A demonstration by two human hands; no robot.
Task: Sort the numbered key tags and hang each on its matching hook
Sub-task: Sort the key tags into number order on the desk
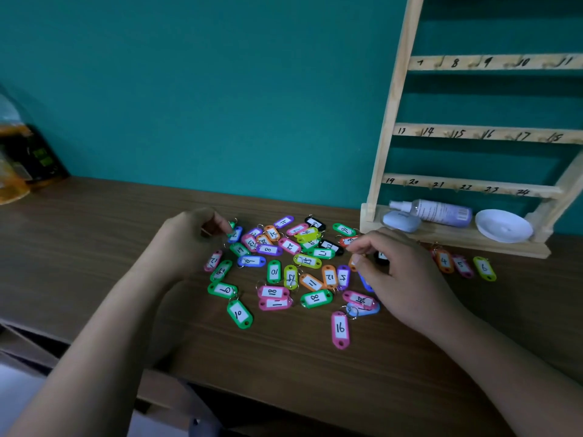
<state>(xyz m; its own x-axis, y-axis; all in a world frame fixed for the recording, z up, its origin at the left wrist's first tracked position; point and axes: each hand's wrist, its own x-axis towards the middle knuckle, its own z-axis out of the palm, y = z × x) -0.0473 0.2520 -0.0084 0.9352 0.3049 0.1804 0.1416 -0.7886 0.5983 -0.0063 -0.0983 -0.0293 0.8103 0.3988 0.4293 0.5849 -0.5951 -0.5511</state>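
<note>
Key tags lie heaped mid-desk, toward the back edge. The rack stands at the back right corner, and the hooks we can see are bare. Tags 4-6 sit in a row by the rack's base. Our right hand is at the heap's right side, thumb and forefinger nearly together at the red tag 3; can't tell if gripping. That tag's long axis runs roughly along the back edge, just beyond the fingertips. Left hand is curled on a blue tag at the heap's left; grip unclear. Right hand is nearer, so likely its pick.
</note>
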